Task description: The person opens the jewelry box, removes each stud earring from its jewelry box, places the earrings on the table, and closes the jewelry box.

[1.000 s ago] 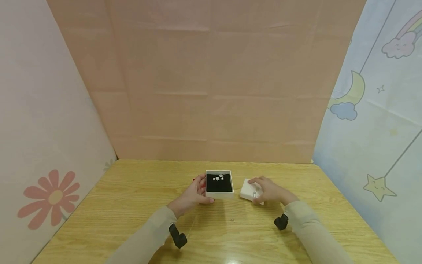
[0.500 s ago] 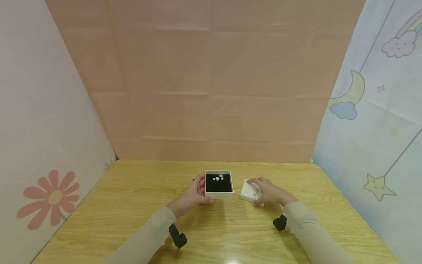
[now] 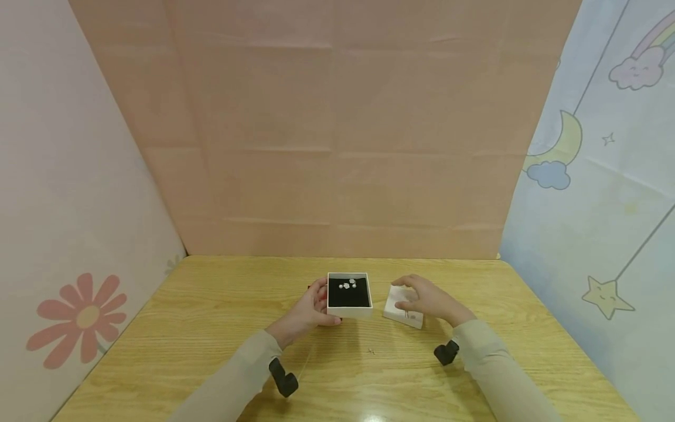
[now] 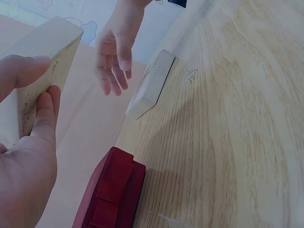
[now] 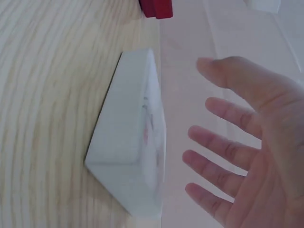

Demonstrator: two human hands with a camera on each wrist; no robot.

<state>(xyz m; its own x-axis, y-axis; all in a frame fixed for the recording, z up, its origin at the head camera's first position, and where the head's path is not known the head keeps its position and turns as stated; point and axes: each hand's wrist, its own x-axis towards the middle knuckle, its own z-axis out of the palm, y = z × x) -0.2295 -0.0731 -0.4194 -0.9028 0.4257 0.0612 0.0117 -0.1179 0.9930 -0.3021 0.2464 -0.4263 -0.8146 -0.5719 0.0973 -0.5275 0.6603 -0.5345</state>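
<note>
My left hand (image 3: 303, 316) grips a small white square box (image 3: 350, 313) from its left side, thumb on the front wall and fingers beneath, raised over the table. Inside it lies a black pad (image 3: 350, 299) bearing several small white pearl-like and flower-shaped jewellery pieces (image 3: 346, 286). To the right, a shallow white square box (image 3: 395, 317) rests flat on the wood, with thin dark and pinkish details on its upper side. Over it hovers my right hand (image 3: 429, 300), its fingers loosely spread and apart from the white walls in the right wrist view (image 5: 256, 137).
A red box with a bow-like band (image 4: 111, 190) stands on the table behind my left hand. Several tiny thin pieces (image 3: 371, 351) lie on the wood nearer to me. A pinkish backdrop (image 3: 337, 176) hangs along the table's far edge.
My right hand has risen slightly from the shallow white box, its thumb drawing up and away from the near edge. My left hand and the box it holds stay nearly still.
</note>
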